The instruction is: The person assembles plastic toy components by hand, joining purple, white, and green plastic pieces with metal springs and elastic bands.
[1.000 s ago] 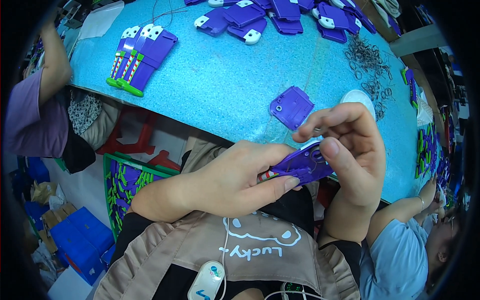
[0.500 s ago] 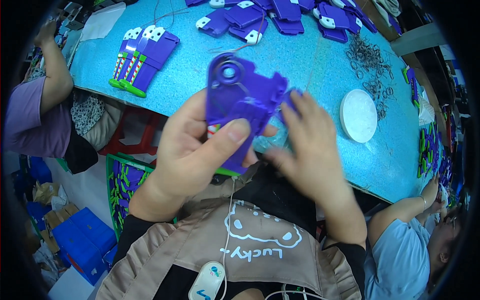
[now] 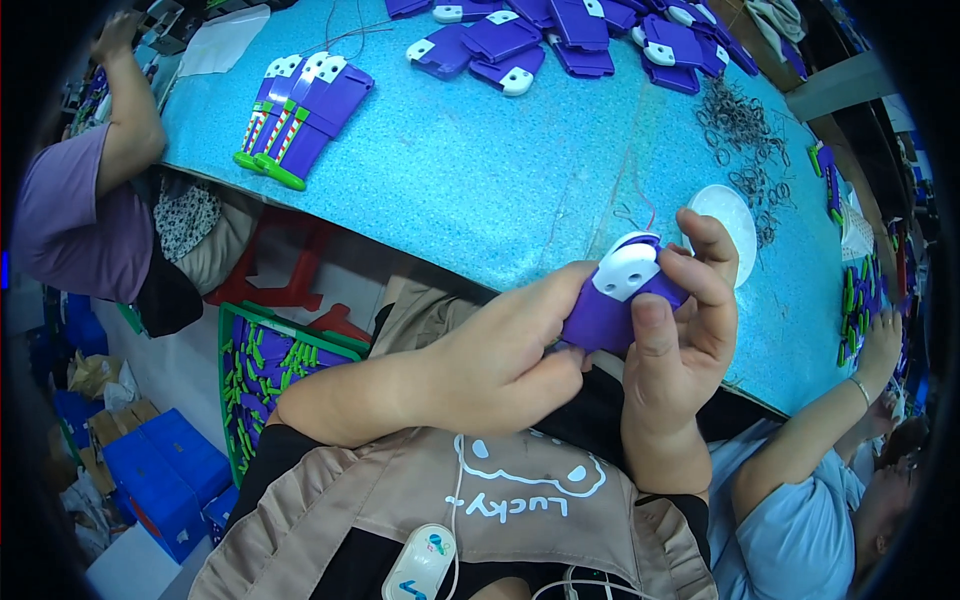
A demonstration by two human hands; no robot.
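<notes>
Between my two hands is a purple plastic casing (image 3: 602,318) with a white end cap (image 3: 628,270) that has two dark holes. My left hand (image 3: 500,350) is closed around its left side, and its palm hides the lower part. On the right side, my right hand (image 3: 685,330) pinches the casing with thumb and fingers, its index finger raised. A thin red wire (image 3: 648,208) sticks out past the white end. Just behind my right hand is a white round dish (image 3: 725,225) on the blue table (image 3: 450,180).
Several finished-looking purple pieces with striped, green-tipped sticks (image 3: 300,125) lie at the left. More purple casings (image 3: 505,45) are heaped at the back. Wire rings (image 3: 745,130) lie at the right. A green crate (image 3: 265,375) stands below the table. Co-workers sit at both sides.
The casing half in my left hand, its inside showing before, now appears as a casing with its white end up. It has moved right and nearer my right hand, which now grips it too.
</notes>
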